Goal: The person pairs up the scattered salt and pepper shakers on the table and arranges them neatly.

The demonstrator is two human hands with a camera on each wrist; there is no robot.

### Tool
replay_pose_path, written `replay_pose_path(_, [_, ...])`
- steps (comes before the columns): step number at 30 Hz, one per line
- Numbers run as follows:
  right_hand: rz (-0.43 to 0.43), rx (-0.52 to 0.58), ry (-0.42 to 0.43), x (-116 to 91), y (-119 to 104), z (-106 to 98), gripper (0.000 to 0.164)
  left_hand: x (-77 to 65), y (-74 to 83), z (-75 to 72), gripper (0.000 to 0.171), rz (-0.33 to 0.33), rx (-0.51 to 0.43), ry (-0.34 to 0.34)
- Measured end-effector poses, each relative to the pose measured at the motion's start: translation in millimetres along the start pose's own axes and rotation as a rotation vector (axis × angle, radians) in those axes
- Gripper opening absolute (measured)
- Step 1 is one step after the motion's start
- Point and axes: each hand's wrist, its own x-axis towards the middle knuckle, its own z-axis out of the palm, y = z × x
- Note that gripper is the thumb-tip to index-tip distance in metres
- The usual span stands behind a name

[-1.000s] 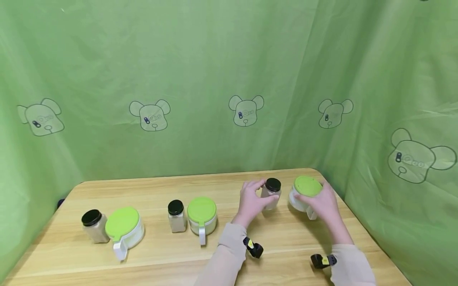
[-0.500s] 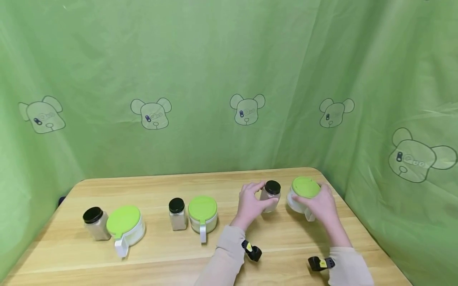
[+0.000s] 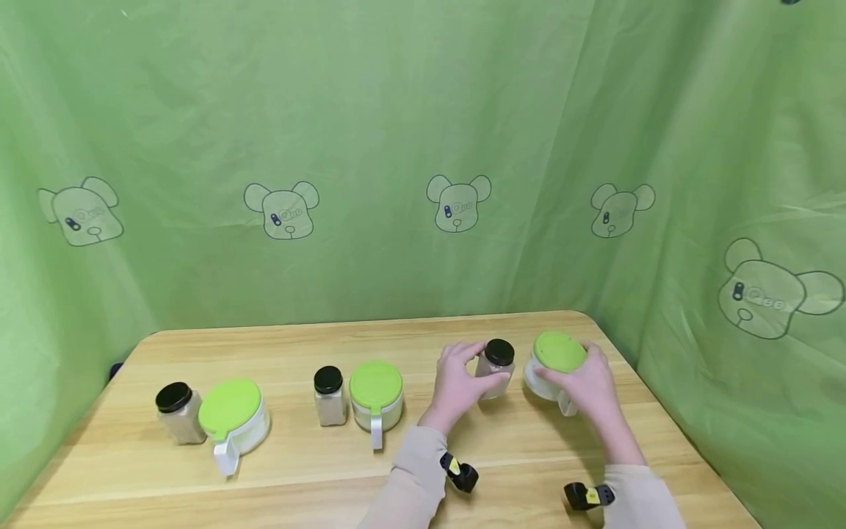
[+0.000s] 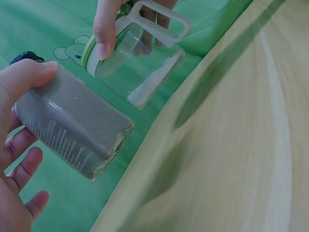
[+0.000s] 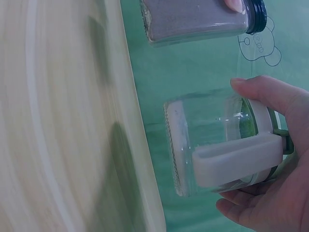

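My left hand grips a square glass jar with a black lid, thumb and fingers at its upper sides. Greyish powder fills the jar, and printed lettering shows on one face. To the right, my right hand holds a clear glass seasoning pot with a green lid and a white handle. A layer of white contents lies at the bottom of the pot. Both containers are raised over the table, with their shadows falling apart from their bases. They hang side by side without touching.
On the wooden table, a black-lidded jar stands beside a green-lidded pot in the middle. Another such jar and pot stand at the left. A green curtain hangs behind and at the sides.
Both hands have moved slightly left and nearer, carrying the jar and the seasoning pot. Their grips look the same. The containers in the middle and at the left stay put.
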Motion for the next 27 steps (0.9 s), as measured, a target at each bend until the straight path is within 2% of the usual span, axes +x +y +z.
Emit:
replay_pose_path(8, [-0.004,0.006,0.015,-8,-6,5,0.108,-8.2,-3.3,-6.9,0.066,-0.026,-0.023,-0.027])
replay_pose_path(15, [0.018,0.007,0.026,-16,-11,9,0.109,-13.9,-6.6,-11.4,0.066,-0.017,-0.034,-0.050])
replay_pose_path(20, [0.025,0.004,0.049,-20,-12,13,0.107,-14.6,-8.5,-13.3,0.068,-0.027,-0.054,-0.068])
replay_pose_path(27, [0.029,0.071,0.079,-24,-20,20,0.101,-12.1,-11.3,-19.1,0.068,-0.026,-0.064,-0.078])
